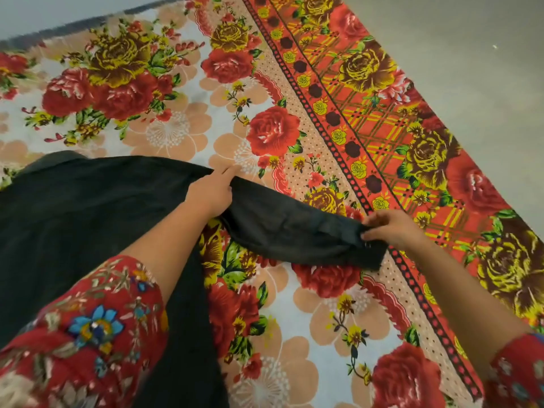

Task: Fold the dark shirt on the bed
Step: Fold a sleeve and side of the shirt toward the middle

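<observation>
The dark shirt lies spread over the left part of the bed, its body running down to the bottom edge of the view. One sleeve stretches out to the right across the floral sheet. My left hand grips the sleeve where it joins the shirt body, with the index finger pointing forward. My right hand pinches the cuff end of the sleeve near the sheet's red border. The sleeve looks slightly raised between the two hands.
A floral bed sheet with red and yellow roses covers the bed. Its red patterned border runs diagonally on the right, beyond which is grey floor. Red floral sleeves cover both my forearms at the bottom.
</observation>
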